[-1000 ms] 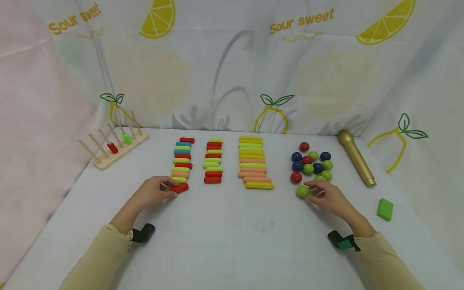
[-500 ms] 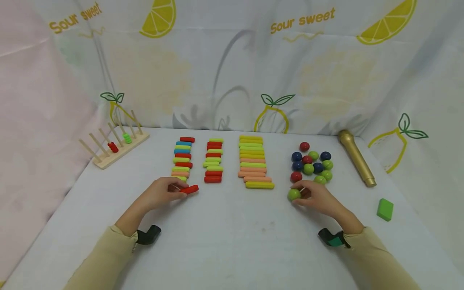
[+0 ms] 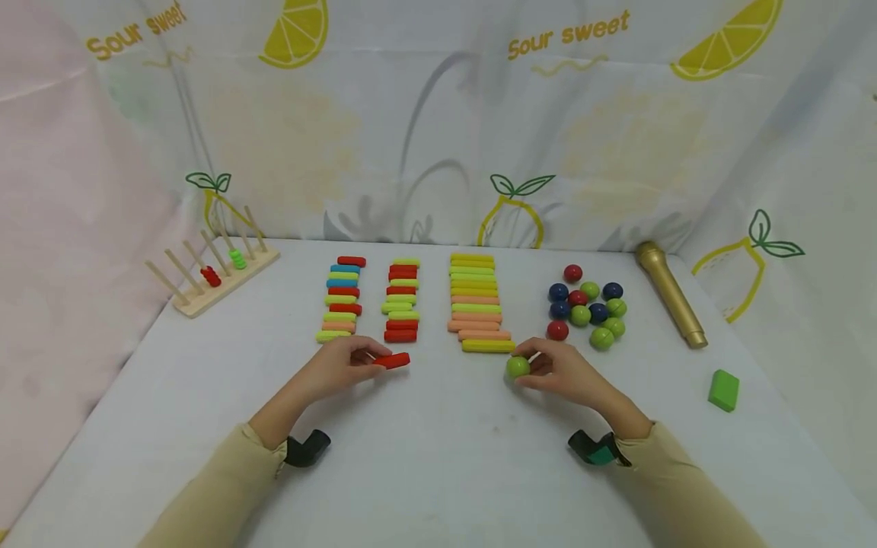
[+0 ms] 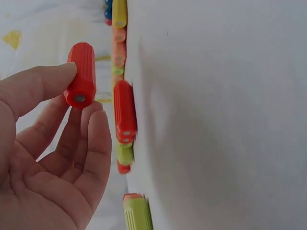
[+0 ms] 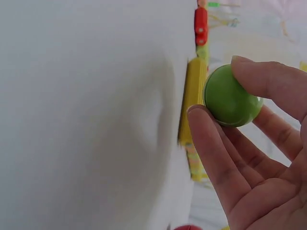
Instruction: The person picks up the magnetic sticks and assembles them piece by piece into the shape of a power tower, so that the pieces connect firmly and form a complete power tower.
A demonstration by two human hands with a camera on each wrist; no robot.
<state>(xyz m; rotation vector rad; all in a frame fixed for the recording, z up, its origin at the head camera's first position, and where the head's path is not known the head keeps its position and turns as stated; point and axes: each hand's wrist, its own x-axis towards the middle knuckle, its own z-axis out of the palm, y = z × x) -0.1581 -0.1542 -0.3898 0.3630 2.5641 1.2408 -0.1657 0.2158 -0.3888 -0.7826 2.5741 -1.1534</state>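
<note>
My left hand [image 3: 346,369] pinches a short red ridged stick [image 4: 81,76] between thumb and fingers; a small grey dot marks its end. In the head view that red stick lies in front of the second column of sticks [image 3: 400,335]. My right hand [image 3: 565,369] grips a shiny green ball [image 5: 230,96] with thumb and fingertips, just in front of the nearest yellow stick [image 3: 488,346] of the third column. The two hands face each other across the middle of the table. Behind the left hand runs the first column of coloured sticks [image 3: 340,308].
Red, blue and green balls [image 3: 580,315] cluster at the right. Beyond them lies a gold microphone [image 3: 671,295], with a green block [image 3: 723,390] nearer me. A wooden peg rack [image 3: 226,283] with red and green beads stands back left. A printed curtain [image 3: 425,137] hangs behind the table.
The left hand has carried the red stick to the right, away from the first column. The right hand has brought the green ball leftward from the ball cluster, so the hands are closer together.
</note>
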